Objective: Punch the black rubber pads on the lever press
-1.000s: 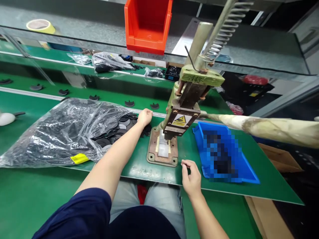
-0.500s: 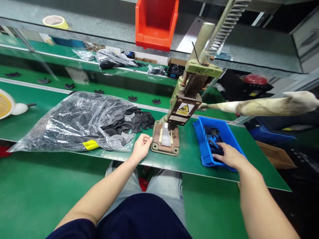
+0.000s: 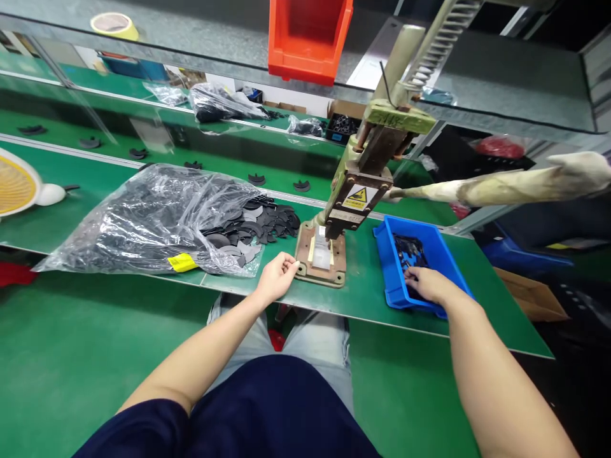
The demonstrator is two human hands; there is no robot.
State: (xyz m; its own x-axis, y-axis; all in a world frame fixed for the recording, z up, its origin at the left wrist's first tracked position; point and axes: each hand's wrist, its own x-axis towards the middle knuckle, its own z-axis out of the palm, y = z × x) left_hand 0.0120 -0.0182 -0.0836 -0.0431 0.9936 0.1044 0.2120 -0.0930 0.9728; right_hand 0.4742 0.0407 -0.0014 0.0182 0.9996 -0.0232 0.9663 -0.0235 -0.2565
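Observation:
My left hand (image 3: 277,277) rests at the left front corner of the hand press's base (image 3: 319,277), fingers curled in. Whatever it may hold is hidden. Inside the blue bin (image 3: 392,280), my right hand (image 3: 426,284) has its fingertips pinched together among small black parts (image 3: 409,249); it seems to grip one, whose shape is hidden. The hand press (image 3: 360,197) stands between my hands, its ram over a pale metal fixture (image 3: 321,256). Left of the base, black curved plates (image 3: 258,229) spill from a clear plastic bag (image 3: 143,216).
The press's wrapped lever (image 3: 501,189) sticks out to the right above the blue bin. An orange bin (image 3: 308,44) and a tape roll (image 3: 114,27) sit on the overhead shelf. Several black curved parts (image 3: 301,186) lie along the green strip behind. A yellow-and-white fan (image 3: 19,184) is at the left.
My right hand's fingers, spread over the parts before, have closed together inside the blue bin. My left hand stays by the press base. The whole view has shifted slightly.

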